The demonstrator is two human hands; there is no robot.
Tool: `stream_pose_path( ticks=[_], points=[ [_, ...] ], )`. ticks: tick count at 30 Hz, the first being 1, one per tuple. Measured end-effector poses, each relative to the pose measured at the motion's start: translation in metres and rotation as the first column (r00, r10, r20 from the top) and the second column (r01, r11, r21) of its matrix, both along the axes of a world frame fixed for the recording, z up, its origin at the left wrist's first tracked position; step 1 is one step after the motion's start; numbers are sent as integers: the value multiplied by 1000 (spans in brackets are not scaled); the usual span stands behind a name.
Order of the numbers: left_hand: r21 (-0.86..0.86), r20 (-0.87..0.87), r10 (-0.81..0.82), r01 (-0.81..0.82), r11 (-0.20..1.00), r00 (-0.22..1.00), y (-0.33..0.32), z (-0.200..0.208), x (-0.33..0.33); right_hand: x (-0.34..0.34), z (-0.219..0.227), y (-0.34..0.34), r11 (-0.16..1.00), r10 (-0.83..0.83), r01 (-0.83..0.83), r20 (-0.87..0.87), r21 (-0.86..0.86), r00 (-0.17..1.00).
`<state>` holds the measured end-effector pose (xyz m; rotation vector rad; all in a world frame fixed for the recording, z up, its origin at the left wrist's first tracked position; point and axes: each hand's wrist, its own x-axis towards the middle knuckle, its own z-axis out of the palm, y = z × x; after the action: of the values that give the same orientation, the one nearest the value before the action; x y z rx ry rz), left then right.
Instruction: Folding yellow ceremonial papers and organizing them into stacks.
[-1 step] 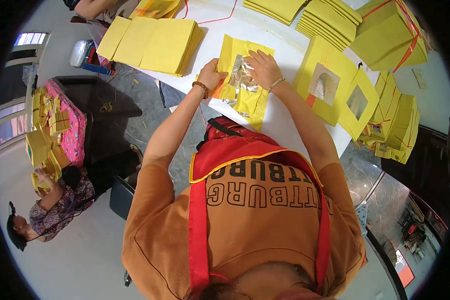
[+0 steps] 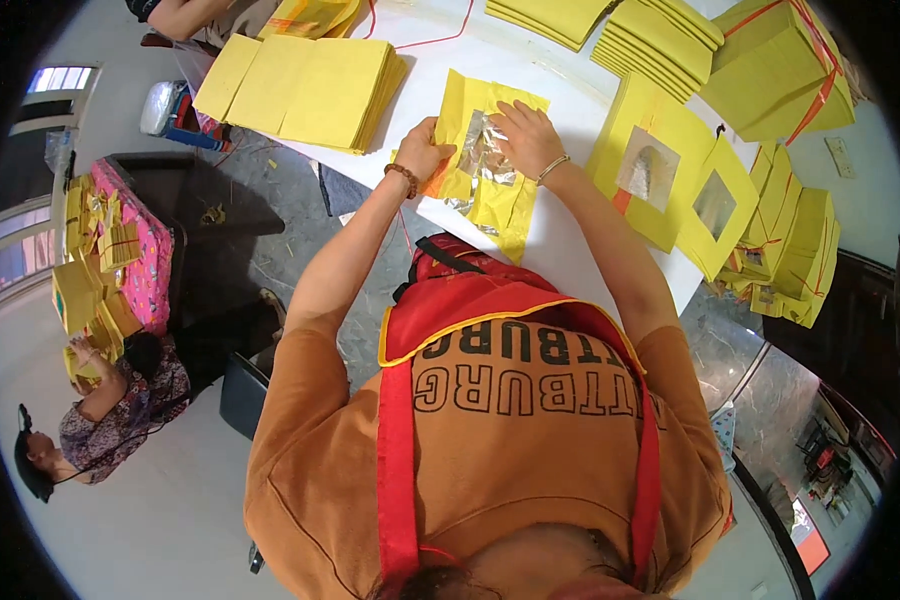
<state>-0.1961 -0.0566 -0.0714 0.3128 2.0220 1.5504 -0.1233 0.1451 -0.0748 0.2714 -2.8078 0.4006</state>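
Note:
A creased yellow paper sheet with a silver foil patch in its middle lies on the white table in front of me. My left hand is closed on its left edge, close to an orange part of the paper. Pressed onto the upper right of the sheet is my right hand, its fingers spread and stretched out. The lower tip of the sheet reaches the near table edge. Wrinkles in the foil catch the light, and part of it is hidden by my right fingers.
A thick yellow paper stack sits to the left. To the right lie yellow paper pieces with foil squares; tied yellow bundles stand beyond. A co-worker's arm shows at the far left. Another person works at a pink-covered table.

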Motion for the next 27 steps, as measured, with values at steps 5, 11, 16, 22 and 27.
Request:
stream_pose_path(
  ticks=[5, 11, 16, 22, 27],
  points=[
    [-20, 58, -48, 49, 999, 997, 5, 15, 0, -6, 11, 5, 999, 1, 1, 50, -38, 999],
    [-32, 64, -67, 69, 997, 996, 6, 12, -5, -14, 27, 13, 974, 27, -67, 184, 216, 983],
    [-52, -8, -97, 96, 994, 995, 0, 0, -11, -20, 39, 11, 910, 55, -202, 378, 361, 924],
    [-333, 2, -123, 116, 936, 992, -4, 47, 1, -17, 39, 13, 900, 40, -208, 402, 384, 915],
    [-570, -670, -472, 10, 822, 573, -1, 75, 21, -17, 39, 14, 899, 37, -210, 411, 384, 911]
  ],
)
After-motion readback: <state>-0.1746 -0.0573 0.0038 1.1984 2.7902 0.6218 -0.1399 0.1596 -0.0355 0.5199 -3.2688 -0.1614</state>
